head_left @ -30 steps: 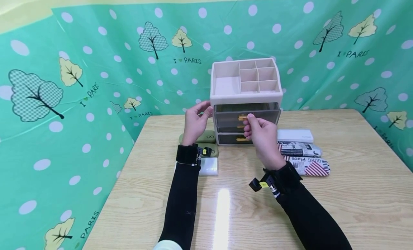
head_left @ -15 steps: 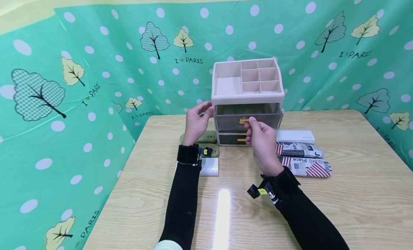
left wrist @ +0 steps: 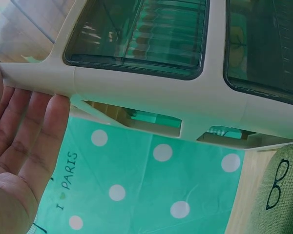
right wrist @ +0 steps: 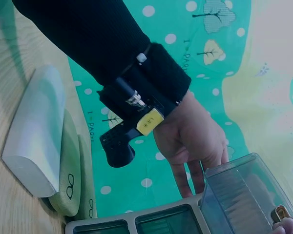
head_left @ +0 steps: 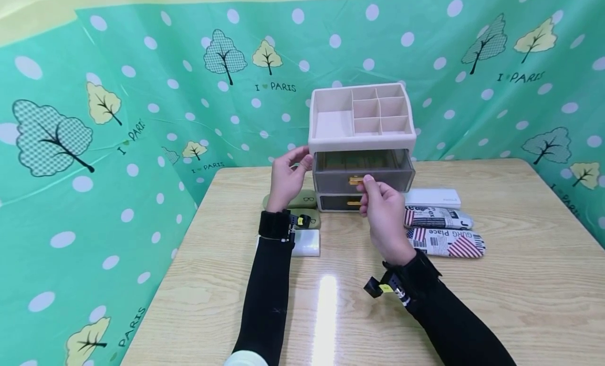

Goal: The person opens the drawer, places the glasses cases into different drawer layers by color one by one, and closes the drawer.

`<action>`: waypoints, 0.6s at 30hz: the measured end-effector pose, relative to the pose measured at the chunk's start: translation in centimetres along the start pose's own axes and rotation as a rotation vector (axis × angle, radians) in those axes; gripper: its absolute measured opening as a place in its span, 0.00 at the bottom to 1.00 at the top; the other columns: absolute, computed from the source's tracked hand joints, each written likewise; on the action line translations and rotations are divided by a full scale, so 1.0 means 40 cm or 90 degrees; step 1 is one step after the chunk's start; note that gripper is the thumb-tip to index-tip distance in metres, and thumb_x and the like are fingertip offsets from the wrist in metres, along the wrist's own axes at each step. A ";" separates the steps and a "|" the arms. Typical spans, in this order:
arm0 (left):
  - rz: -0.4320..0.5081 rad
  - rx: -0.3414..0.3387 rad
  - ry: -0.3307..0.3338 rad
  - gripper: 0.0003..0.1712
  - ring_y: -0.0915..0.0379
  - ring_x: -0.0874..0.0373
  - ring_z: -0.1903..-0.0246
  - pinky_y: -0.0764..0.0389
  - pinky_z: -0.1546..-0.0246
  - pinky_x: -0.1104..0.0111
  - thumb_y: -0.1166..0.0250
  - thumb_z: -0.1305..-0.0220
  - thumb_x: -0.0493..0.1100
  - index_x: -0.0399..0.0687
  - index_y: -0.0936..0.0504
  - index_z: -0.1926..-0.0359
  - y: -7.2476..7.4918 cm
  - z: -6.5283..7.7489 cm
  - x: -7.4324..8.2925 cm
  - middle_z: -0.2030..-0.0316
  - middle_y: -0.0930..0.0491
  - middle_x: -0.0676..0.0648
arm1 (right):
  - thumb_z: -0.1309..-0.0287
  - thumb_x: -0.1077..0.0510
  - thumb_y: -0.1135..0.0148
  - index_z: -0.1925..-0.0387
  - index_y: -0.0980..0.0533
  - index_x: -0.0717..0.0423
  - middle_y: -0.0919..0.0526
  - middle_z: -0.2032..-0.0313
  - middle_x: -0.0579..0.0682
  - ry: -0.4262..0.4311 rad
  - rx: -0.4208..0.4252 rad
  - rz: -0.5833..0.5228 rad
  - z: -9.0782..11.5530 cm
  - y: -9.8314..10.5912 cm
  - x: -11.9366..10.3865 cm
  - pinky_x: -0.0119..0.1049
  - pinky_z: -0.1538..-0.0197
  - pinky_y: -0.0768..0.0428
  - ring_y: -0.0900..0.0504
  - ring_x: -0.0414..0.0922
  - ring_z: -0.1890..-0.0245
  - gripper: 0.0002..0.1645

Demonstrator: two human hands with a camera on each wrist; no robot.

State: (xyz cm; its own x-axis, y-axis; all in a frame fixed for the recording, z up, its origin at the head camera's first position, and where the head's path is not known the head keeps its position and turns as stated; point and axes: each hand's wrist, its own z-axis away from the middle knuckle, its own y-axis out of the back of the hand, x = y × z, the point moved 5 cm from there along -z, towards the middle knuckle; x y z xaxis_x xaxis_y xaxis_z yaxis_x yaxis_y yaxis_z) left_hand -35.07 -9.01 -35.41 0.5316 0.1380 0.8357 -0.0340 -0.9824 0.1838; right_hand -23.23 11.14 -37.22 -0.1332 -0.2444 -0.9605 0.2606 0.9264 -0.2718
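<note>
The drawer box (head_left: 362,145) stands at the far middle of the worktop (head_left: 472,292). The left hand (head_left: 285,179) lays straight fingers against its side to steady it, while the right hand (head_left: 384,211) pinches the gold handle (head_left: 355,180) of the part-open top drawer (head_left: 363,171).

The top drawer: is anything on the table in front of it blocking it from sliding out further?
Nothing visible does. The top drawer is partly out, its gold handle pinched by the right hand; the table ahead is bare. The left hand steadies the organizer.
</note>
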 end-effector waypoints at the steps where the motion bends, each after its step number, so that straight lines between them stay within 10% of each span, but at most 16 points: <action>1: 0.000 -0.001 -0.002 0.21 0.16 0.50 0.53 0.11 0.55 0.65 0.35 0.29 0.45 0.35 0.17 0.43 -0.001 0.000 0.000 0.49 0.14 0.39 | 0.25 0.46 0.42 0.62 0.21 0.66 0.26 0.76 0.46 0.002 0.000 0.003 0.002 0.001 0.000 0.25 0.75 0.24 0.28 0.39 0.78 0.25; 18: -0.012 0.004 0.013 0.19 0.17 0.45 0.52 0.11 0.55 0.65 0.35 0.28 0.41 0.33 0.18 0.42 -0.003 -0.003 -0.006 0.48 0.16 0.36 | 0.23 0.46 0.44 0.66 0.27 0.66 0.25 0.70 0.48 0.023 0.023 -0.021 0.039 0.004 0.009 0.27 0.76 0.29 0.32 0.41 0.77 0.25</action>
State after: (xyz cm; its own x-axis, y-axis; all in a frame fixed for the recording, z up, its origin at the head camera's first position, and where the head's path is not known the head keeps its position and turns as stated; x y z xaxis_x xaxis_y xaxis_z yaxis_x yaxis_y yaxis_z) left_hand -35.29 -8.92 -35.57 0.5143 0.1584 0.8428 -0.0186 -0.9805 0.1957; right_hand -21.76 10.76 -37.69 -0.1769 -0.2632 -0.9484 0.2902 0.9068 -0.3058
